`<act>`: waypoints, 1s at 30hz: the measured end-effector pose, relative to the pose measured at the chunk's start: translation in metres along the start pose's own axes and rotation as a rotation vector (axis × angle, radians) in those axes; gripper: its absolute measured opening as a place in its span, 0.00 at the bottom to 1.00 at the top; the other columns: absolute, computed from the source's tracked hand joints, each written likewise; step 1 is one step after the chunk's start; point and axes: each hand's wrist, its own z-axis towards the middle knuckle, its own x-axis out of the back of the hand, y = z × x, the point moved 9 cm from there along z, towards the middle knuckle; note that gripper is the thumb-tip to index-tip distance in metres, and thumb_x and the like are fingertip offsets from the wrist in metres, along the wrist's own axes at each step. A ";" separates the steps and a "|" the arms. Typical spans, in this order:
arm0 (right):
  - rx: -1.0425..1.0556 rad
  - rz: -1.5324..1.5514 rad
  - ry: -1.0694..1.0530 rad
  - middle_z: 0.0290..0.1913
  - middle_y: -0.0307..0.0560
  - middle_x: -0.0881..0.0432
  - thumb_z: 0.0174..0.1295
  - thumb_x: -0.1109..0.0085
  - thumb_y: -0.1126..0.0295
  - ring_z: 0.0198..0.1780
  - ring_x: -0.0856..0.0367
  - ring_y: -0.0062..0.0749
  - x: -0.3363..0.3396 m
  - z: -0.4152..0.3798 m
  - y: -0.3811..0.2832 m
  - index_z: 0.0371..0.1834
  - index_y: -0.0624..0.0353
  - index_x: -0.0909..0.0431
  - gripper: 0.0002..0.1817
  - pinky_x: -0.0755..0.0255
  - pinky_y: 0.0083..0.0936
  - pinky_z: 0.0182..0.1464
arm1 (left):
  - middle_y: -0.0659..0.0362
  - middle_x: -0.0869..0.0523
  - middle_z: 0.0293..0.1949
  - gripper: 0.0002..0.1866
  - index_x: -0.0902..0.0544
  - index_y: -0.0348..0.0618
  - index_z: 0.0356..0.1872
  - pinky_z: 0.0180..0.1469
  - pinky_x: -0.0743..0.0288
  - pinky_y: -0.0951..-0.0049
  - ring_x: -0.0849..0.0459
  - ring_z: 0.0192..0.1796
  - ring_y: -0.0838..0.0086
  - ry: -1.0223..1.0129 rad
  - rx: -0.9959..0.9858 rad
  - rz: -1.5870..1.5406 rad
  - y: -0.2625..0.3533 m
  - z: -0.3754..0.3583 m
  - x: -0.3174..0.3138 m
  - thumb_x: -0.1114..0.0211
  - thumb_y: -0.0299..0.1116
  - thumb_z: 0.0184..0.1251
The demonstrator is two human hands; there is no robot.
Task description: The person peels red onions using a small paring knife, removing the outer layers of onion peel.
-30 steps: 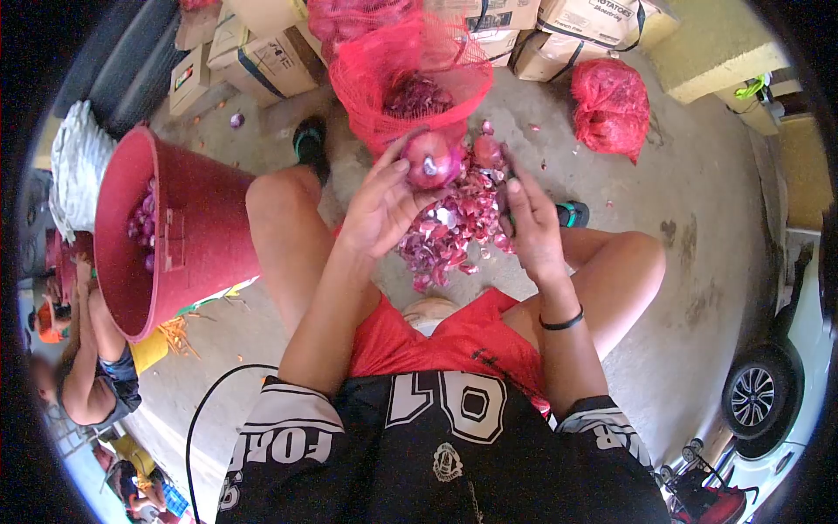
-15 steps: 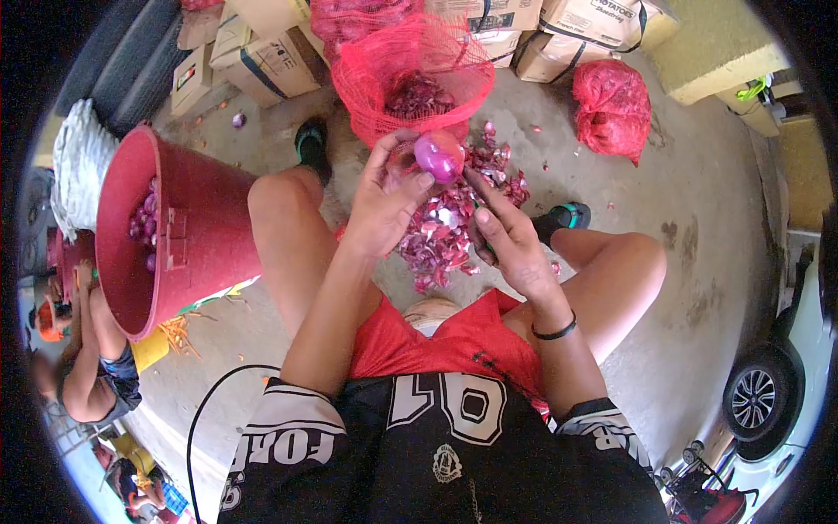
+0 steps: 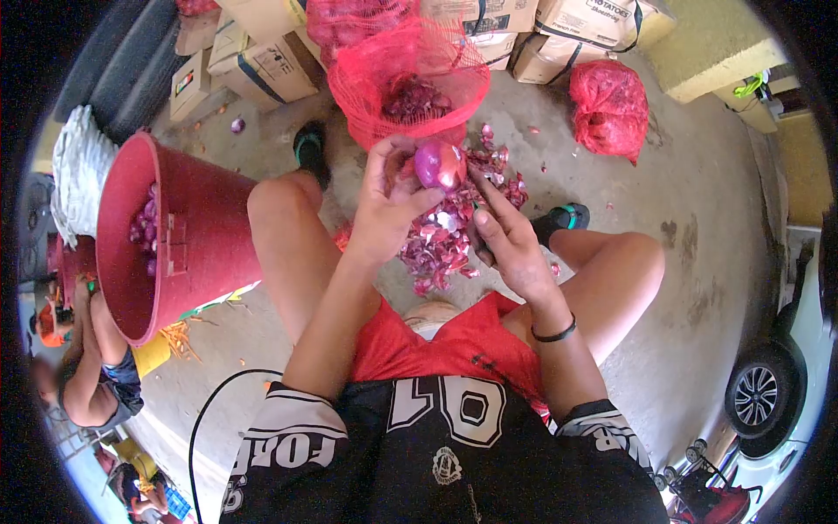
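My left hand (image 3: pixel 388 196) grips a shiny red onion (image 3: pixel 441 164), its fingers behind the bulb and its thumb at the lower side. Close on the right, my right hand (image 3: pixel 515 240) is closed round a small tool with a green part (image 3: pixel 477 208), mostly hidden by the fingers. Its index finger stretches up to the onion's right side. Below both hands lies a heap of loose red onion skins (image 3: pixel 436 249) on the floor. Just beyond the onion stands an open red mesh sack (image 3: pixel 353 96) with dark onion skins (image 3: pixel 415 98) inside.
At left a tilted red tub (image 3: pixel 209 236) holds several onions (image 3: pixel 144 223). Cardboard boxes (image 3: pixel 262 65) and a full red mesh bag (image 3: pixel 609 109) stand at the back. Another person (image 3: pixel 96 358) sits at far left near orange peelings (image 3: pixel 181 339). A car wheel (image 3: pixel 755 397) is at right.
The onion has turned in my left hand and now shows a paler reddish patch on its right. My left hand has shifted slightly; my right hand stays nearly still.
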 end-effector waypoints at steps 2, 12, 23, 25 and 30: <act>-0.037 0.081 -0.024 0.29 0.32 0.33 0.73 0.50 0.59 0.30 0.37 0.15 -0.005 -0.002 -0.003 0.76 0.63 0.47 0.33 0.37 0.15 0.33 | 0.56 0.29 0.58 0.34 0.34 0.44 0.59 0.64 0.26 0.63 0.29 0.65 0.67 -0.010 -0.088 0.196 0.014 0.001 -0.009 0.32 0.11 0.51; -0.066 -0.004 0.007 0.29 0.36 0.30 0.71 0.46 0.61 0.32 0.33 0.18 -0.005 0.001 0.000 0.76 0.63 0.47 0.34 0.33 0.20 0.36 | 0.54 0.35 0.56 0.32 0.32 0.40 0.54 0.63 0.25 0.65 0.27 0.62 0.66 -0.041 -0.348 0.807 0.019 -0.008 -0.022 0.28 0.13 0.46; 0.125 -0.388 0.032 0.54 0.66 0.21 0.66 0.41 0.64 0.55 0.19 0.52 0.000 -0.006 -0.037 0.72 0.61 0.40 0.33 0.28 0.39 0.56 | 0.57 0.27 0.54 0.35 0.34 0.44 0.57 0.60 0.24 0.67 0.23 0.57 0.70 0.008 -0.093 0.242 0.012 -0.002 0.000 0.31 0.10 0.48; 0.163 -0.440 0.035 0.54 0.67 0.21 0.65 0.40 0.64 0.53 0.20 0.57 0.001 -0.008 -0.041 0.72 0.61 0.39 0.33 0.27 0.41 0.54 | 0.56 0.26 0.55 0.35 0.34 0.44 0.59 0.61 0.24 0.67 0.23 0.57 0.70 -0.015 -0.047 0.151 0.009 -0.002 0.004 0.31 0.11 0.50; 0.267 -0.505 0.021 0.52 0.65 0.20 0.62 0.38 0.65 0.46 0.18 0.60 -0.002 -0.011 -0.055 0.71 0.57 0.37 0.33 0.24 0.44 0.47 | 0.54 0.24 0.58 0.33 0.34 0.43 0.63 0.63 0.26 0.65 0.22 0.59 0.67 -0.012 0.110 -0.058 -0.002 -0.004 0.014 0.30 0.19 0.56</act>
